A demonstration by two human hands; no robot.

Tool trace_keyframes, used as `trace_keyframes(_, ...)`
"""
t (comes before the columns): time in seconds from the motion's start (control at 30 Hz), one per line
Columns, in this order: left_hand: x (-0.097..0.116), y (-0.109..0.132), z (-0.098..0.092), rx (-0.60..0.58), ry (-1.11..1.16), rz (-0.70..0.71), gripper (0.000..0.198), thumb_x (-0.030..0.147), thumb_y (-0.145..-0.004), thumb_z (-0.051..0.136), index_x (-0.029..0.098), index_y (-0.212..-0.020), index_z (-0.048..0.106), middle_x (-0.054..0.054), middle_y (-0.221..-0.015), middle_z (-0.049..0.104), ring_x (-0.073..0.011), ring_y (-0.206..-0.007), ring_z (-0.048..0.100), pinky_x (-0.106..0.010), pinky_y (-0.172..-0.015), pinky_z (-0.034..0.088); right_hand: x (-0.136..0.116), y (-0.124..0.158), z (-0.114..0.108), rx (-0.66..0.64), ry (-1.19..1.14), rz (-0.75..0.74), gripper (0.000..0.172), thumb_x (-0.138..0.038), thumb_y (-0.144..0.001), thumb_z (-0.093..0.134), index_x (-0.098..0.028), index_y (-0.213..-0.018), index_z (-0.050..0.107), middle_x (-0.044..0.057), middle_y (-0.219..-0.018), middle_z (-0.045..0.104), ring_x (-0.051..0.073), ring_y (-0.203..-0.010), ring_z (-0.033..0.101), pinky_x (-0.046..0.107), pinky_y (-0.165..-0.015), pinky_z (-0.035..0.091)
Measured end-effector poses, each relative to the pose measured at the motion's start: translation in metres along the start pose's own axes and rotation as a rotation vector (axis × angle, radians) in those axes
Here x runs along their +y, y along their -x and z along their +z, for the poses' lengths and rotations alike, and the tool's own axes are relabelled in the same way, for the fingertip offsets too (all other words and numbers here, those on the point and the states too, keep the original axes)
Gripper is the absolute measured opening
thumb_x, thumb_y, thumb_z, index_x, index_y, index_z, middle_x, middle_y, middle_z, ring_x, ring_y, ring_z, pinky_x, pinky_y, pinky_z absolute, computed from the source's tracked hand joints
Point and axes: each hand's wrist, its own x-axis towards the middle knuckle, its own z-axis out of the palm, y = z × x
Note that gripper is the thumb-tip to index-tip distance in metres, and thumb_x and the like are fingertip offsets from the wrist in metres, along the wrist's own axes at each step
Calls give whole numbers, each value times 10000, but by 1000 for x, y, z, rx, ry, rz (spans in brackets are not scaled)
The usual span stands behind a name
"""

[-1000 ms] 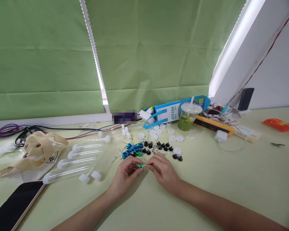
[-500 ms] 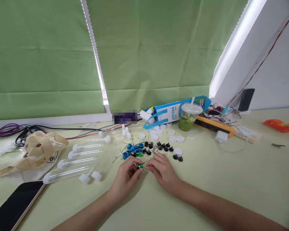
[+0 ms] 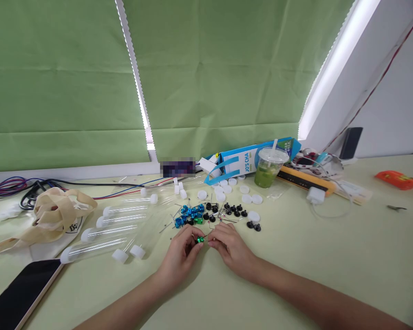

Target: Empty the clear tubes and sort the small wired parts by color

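Between the thumb and fingers of my left hand point(image 3: 181, 250) is a small shiny green metal part point(image 3: 200, 239). My right hand point(image 3: 230, 244) is closed in a pinch just to the right of it. A thin rod reaches from those fingertips toward the green part; whether it enters the part is too small to tell. Behind both hands lies a pile of shiny blue metal parts point(image 3: 192, 211) with another green part point(image 3: 198, 221) at its near edge. Black flanged pieces point(image 3: 234, 210) and thin metal pins lie right of the pile.
Clear tubes point(image 3: 115, 233) with white caps lie left, near a cloth bag point(image 3: 60, 213) and a phone point(image 3: 22, 293). Round white lids point(image 3: 253, 216), a drink cup point(image 3: 271, 169) and a blue-white paper bag point(image 3: 249, 161) stand or lie behind. A white charger point(image 3: 315, 195) sits right.
My right hand has shifted slightly left and down, closer to the green part. A thin rod that slanted up between the hands now lies lower. My left hand has hardly moved.
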Motion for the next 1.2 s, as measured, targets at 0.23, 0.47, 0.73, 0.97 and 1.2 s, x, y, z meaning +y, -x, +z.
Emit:
trace_keyframes(0.23, -1, -1, 1, 47, 116, -60, 190, 353, -811, 546, 188, -905, 558, -12, -722, 527, -131, -627, 465, -224, -559, 348, -1, -2, -1, 77, -2, -1, 164, -225, -900, 433, -203, -776, 538, 7, -721, 562, 157, -747, 503, 321, -764, 373)
trace_keyframes(0.47, 0, -2, 3, 39, 201, -80, 175, 344, -822, 529, 191, -906, 514, 3, -743, 502, -98, -569, 440, -215, -544, 369, -4, -2, -1, 89, 36, 8, 174, -230, -903, 433, -200, -775, 546, 12, -710, 563, 161, -739, 499, 334, -770, 360)
trace_keyframes(0.73, -2, -8, -3, 142, 302, -140, 203, 378, -796, 556, 212, -837, 447, 51, -703, 445, -69, -514, 407, -188, -500, 336, -1, -1, -2, 95, 81, 14, 140, -205, -894, 444, -198, -782, 528, 16, -720, 550, 170, -751, 486, 334, -751, 353)
trace_keyframes(0.97, 0, -9, -6, 180, 311, -154, 191, 361, -799, 555, 209, -881, 473, 73, -595, 427, -68, -482, 391, -171, -473, 323, 1, 0, 1, 107, 113, 63, 96, -218, -862, 519, -193, -773, 544, 8, -731, 571, 172, -775, 498, 339, -779, 339)
trace_keyframes(1.2, 0, -9, -6, 179, 355, -176, 224, 365, -780, 573, 201, -897, 478, 72, -563, 454, -76, -519, 431, -167, -503, 336, 1, -1, 1, 49, 120, 105, 71, -222, -827, 580, -207, -757, 574, -12, -740, 597, 171, -803, 512, 342, -793, 319)
